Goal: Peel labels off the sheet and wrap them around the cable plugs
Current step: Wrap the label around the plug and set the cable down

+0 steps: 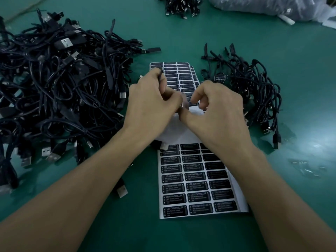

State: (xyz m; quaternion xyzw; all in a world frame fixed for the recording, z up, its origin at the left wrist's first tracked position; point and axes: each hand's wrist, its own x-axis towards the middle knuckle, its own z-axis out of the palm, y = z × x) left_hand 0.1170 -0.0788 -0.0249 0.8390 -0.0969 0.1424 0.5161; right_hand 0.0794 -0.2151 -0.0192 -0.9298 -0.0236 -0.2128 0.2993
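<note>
Label sheet, near (pixel 196 182): white backing with rows of black labels printed "LED CONTROLLER", flat on the green table (pixel 200 42) between the forearms. Its far end is bare white and runs under the hands.

Label sheets, far stack (pixel 180 73): several fanned sheets of the same black labels, just beyond the hands.

Left hand (pixel 152 104): over the stack's near edge, fingers curled, pinching a thin black cable plug (pixel 161 72) whose tip sticks up past the forefinger.

Right hand (pixel 218 113): just beside the left, fingers curled, thumb reaching towards the left hand. Blur hides the fingertips, so what it pinches, if anything, cannot be told.

Cable pile, left (pixel 54 79): large tangle of black cables with USB plugs.

Cable pile, right (pixel 254 88): smaller tangle; one labelled plug (pixel 221 78) lies at its near-left edge.

Cable pile, far (pixel 181 6): small heap at the table's top edge.

Loose USB plug (pixel 121 190): beside the left forearm.

Plastic bag (pixel 263 6): clear, top right, holding dark contents too blurred to identify.
</note>
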